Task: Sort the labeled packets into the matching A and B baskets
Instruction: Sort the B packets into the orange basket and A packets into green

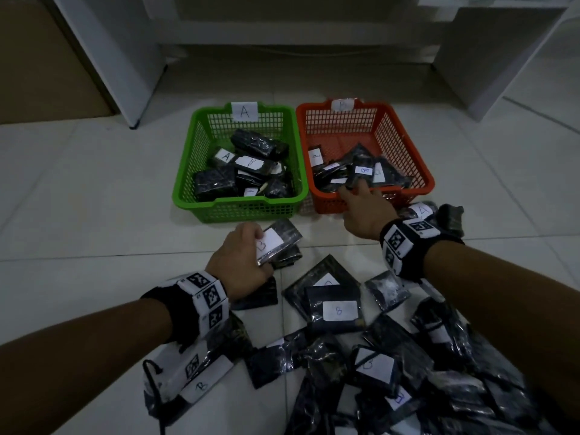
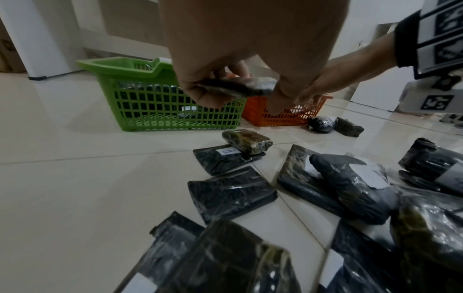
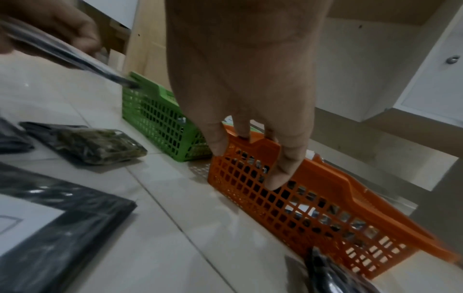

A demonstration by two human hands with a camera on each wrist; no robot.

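The green basket [image 1: 188, 171] marked A and the orange basket [image 1: 423, 174] marked B stand side by side on the tiled floor, each holding several dark packets. My left hand [image 1: 248, 249] pinches a dark packet with a white B label [image 1: 281, 238] just in front of the green basket; the left wrist view shows this packet [image 2: 238, 87] between thumb and fingers. My right hand [image 1: 361, 199] reaches over the orange basket's front rim [image 3: 263, 144], fingers straight and holding nothing. Several labelled packets [image 1: 339, 312] lie on the floor near me.
Two more packets [image 1: 420, 211] lie beside the orange basket's right front corner. A small packet [image 2: 246, 141] rests on another behind my left hand. White furniture legs [image 1: 125, 73] and a cardboard box [image 1: 40, 67] stand beyond the baskets.
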